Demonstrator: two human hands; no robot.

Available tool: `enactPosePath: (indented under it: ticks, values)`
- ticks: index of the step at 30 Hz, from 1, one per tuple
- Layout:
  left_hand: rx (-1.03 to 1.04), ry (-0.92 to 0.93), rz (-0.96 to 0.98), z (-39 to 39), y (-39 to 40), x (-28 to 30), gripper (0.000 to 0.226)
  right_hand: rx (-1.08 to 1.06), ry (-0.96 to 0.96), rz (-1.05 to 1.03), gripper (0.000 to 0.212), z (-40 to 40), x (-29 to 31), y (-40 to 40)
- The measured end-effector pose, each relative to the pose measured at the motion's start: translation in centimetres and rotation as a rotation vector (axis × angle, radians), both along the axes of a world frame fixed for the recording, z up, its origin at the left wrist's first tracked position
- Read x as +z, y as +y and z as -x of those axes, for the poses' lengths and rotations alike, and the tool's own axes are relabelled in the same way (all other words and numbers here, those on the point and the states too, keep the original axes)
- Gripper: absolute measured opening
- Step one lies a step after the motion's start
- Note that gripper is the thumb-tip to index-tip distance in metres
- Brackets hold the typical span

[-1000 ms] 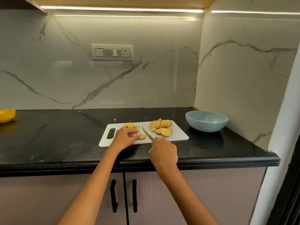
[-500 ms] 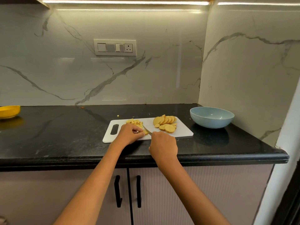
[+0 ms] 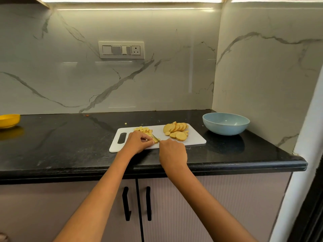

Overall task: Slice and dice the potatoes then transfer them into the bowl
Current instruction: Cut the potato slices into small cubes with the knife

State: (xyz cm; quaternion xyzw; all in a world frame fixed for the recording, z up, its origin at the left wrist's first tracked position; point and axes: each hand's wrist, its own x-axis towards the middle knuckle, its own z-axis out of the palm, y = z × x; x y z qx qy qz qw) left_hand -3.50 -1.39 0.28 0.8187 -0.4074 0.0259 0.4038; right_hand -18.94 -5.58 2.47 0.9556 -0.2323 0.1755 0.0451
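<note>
A white cutting board (image 3: 194,139) lies on the black counter. Round potato slices (image 3: 176,131) are fanned out on its right half. A small heap of diced potato (image 3: 144,129) sits at its back left. My left hand (image 3: 138,142) pinches a potato slice (image 3: 156,139) down on the board with curled fingers. My right hand (image 3: 172,153) grips a knife handle, hidden in the fist; the short visible part of the blade (image 3: 155,137) rests across that slice. A light blue bowl (image 3: 225,123) stands right of the board, with nothing visible inside.
A yellow bowl (image 3: 8,120) sits at the counter's far left edge. A tiny potato scrap (image 3: 125,123) lies behind the board. Marble walls close the back and right side. Cabinet doors with black handles (image 3: 137,203) are below the counter edge.
The knife blade has come down from lying clear of the slice to cutting into it beside my left fingers. The view has shifted slightly; both hands stay at the board's front left.
</note>
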Motion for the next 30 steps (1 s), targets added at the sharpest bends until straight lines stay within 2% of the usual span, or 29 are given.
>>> enactPosePath:
  ticks: [6,11,19,30]
  values:
    - [-0.017,-0.011,0.001,-0.1,0.2,-0.4,0.019,-0.051,-0.013,-0.028,0.024,-0.4,-0.4,-0.2]
    - [0.017,-0.012,0.062,-0.2,0.3,-0.5,0.023,-0.084,-0.040,-0.129,0.024,0.1,-0.5,-0.6]
    - [0.037,0.032,0.064,-0.4,0.2,-0.6,0.023,-0.050,-0.036,-0.142,0.023,0.7,-0.6,0.0]
    - [0.035,0.022,0.052,-0.5,0.2,-0.3,0.020,-0.007,-0.004,-0.018,0.025,-0.6,-0.3,1.1]
